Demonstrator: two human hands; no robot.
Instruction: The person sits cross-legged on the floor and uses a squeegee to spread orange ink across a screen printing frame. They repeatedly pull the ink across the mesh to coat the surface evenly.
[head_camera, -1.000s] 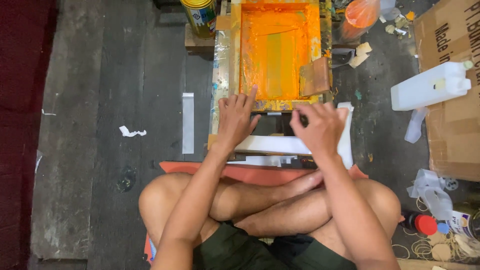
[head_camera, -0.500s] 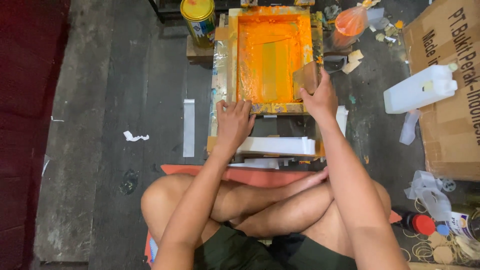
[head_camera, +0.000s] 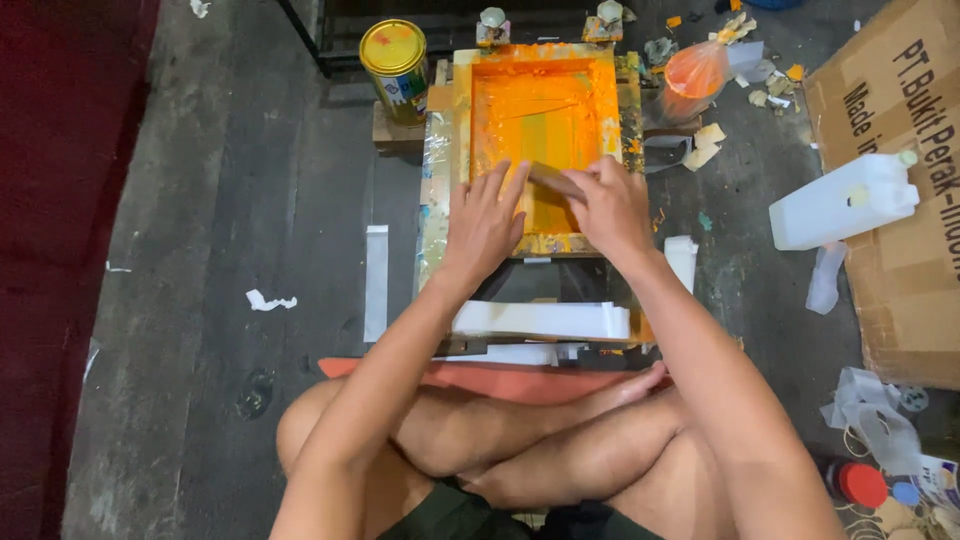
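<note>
- Head view, only cam we've got: both hands have moved up onto the orange-inked screen frame (head_camera: 540, 140). A sec ago they were lower, down by the white strips in front of the frame; half a sec ago the right one had already reached the frame's right edge while the left was at its near left corner.
- So the work has shifted from the strips to the screen itself. My read, not a fact: this is the squeegee stroke.
- Left hand (head_camera: 487, 215): fingers spread a bit and laid flat-ish on the screen's near left part, tips touching the squeegee (head_camera: 552, 177). Looks like pressing more than gripping.
- Right hand (head_camera: 608, 205): fingers together, curled over the squeegee's right end, clamped on it afaict. Thumb side is hidden.
- Squeegee sits across the middle of the screen, inside the frame.
- Nearby: white strips (head_camera: 540, 320) stacked below the frame, yellow paint can (head_camera: 394, 55) top left, white jug (head_camera: 842, 200) off right beside the cardboard box (head_camera: 900, 190).
</note>
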